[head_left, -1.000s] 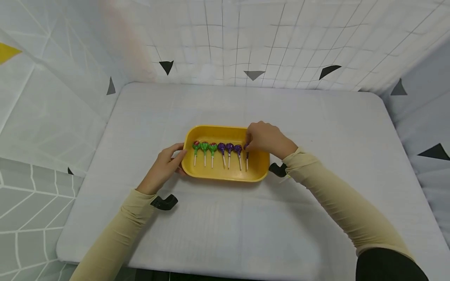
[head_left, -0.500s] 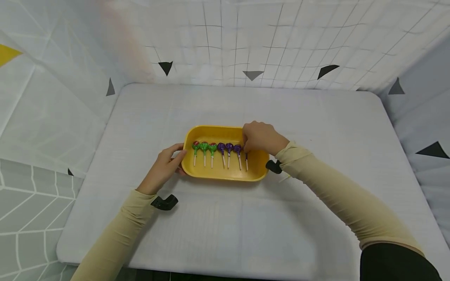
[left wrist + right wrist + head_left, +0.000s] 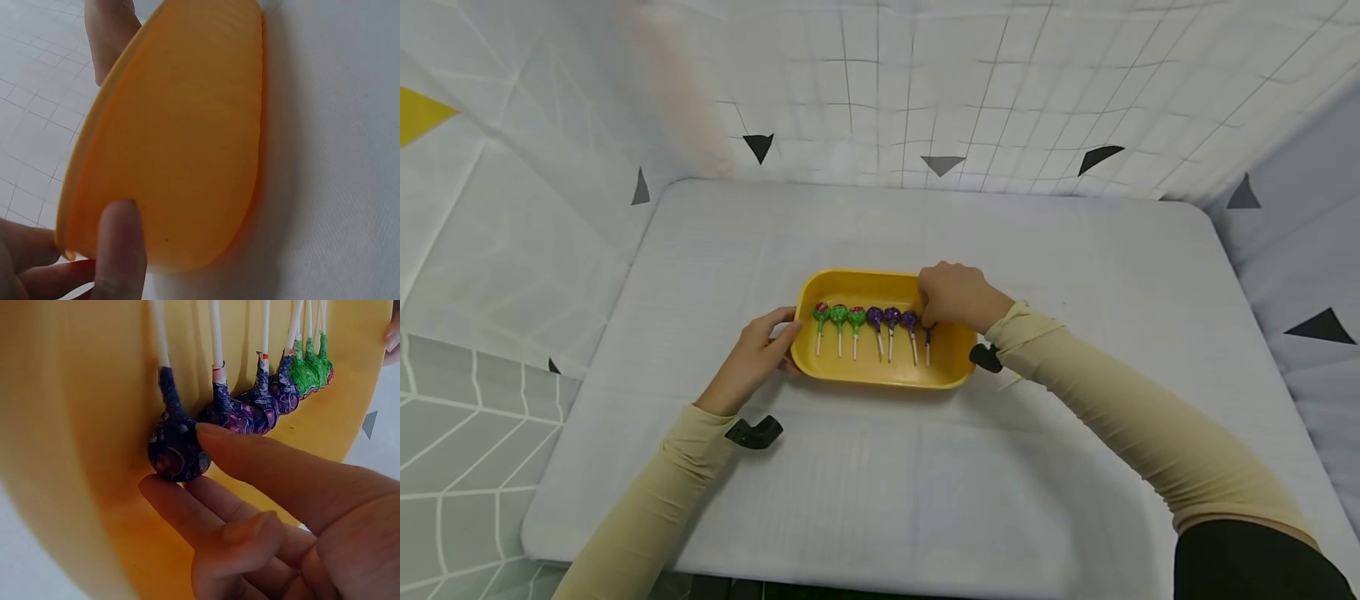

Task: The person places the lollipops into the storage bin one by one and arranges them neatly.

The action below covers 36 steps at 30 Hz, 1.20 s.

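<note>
In the head view a yellow tray (image 3: 880, 375) holds a row of lollipops, heads toward the far side. Three green lollipops (image 3: 838, 313) lie at the left, several purple lollipops (image 3: 891, 317) to their right. My left hand (image 3: 751, 354) grips the tray's left end, fingers about its rim and wall. Over the tray's right part, my right hand (image 3: 962, 296) pinches the rightmost purple lollipop (image 3: 178, 450) by its wrapped head between thumb and fingers. The right wrist view shows that head at the fingertips. In the head view the hand hides most of it.
The tray stands on a white-covered table (image 3: 850, 483). Beside the right sleeve, a thin pale stick (image 3: 1011, 383) pokes out on the cloth, its rest hidden under the forearm. White grid-patterned sheets (image 3: 940, 83) rise behind the table and at its sides.
My right hand shifted slightly left over the rightmost purple lollipop, then stayed there. The left hand keeps its grip, and the row looks unchanged.
</note>
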### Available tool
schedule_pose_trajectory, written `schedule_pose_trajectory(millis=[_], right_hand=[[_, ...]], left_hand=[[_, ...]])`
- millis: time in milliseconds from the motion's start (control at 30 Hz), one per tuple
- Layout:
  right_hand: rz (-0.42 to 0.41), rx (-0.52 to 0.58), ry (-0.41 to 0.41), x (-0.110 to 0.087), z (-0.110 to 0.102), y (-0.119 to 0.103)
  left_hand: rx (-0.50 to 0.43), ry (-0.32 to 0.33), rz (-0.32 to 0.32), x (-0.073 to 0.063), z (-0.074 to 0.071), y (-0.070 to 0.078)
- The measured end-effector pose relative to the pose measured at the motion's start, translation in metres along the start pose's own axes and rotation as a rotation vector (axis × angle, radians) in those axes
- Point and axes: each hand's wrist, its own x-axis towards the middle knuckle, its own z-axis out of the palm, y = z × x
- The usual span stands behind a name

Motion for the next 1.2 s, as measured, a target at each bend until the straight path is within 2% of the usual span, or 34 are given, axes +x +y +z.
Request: schedule_pose_trajectory(millis=[367,1200], right_hand=[[0.004,-0.003,-0.01,0.0033,0.0025,0.0033],[-0.042,0.022,-0.002,0.0003,-0.0003,0.0042]], left_hand=[[-0.005,-0.002,0.004,0.0008,0.0,-0.0008],[-0.012,-0.004,-0.004,0.0007,0.0005,0.0009]])
